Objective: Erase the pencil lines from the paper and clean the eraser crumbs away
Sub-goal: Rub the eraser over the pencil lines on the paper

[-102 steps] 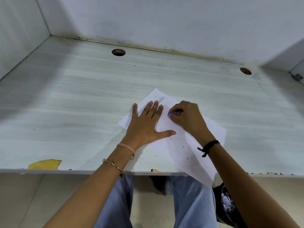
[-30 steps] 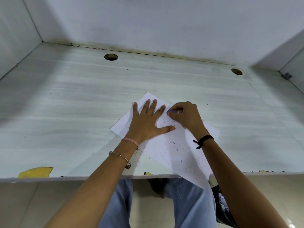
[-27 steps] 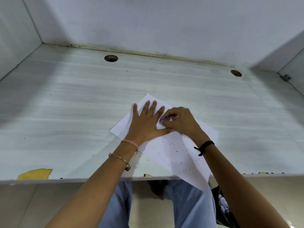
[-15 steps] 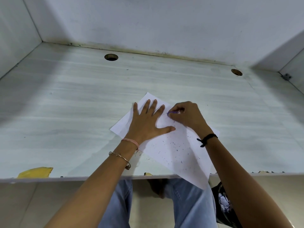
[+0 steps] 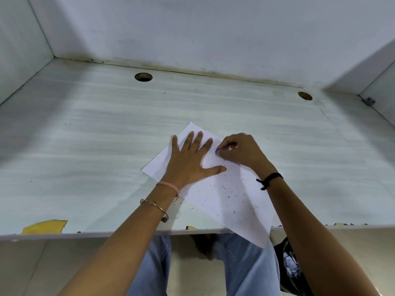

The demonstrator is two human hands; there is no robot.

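A white sheet of paper [image 5: 230,197] lies slanted on the pale desk [image 5: 89,146], with its near corner hanging over the front edge. My left hand [image 5: 190,161] presses flat on the sheet's upper left part, fingers spread. My right hand [image 5: 240,151] pinches a small purple eraser [image 5: 219,150] against the paper just right of my left fingertips. Several dark eraser crumbs [image 5: 226,193] are scattered over the lower half of the sheet, and a few lie on the desk beside my left wrist.
Two round cable holes [image 5: 143,77] [image 5: 305,96] sit near the desk's back edge. White walls close in the back and both sides. A yellow scrap [image 5: 43,227] lies at the front left edge. My knees in jeans show below the desk.
My right hand has rubbed the eraser back and forth in a small patch beside my left fingertips. My left hand and the paper have stayed in place.
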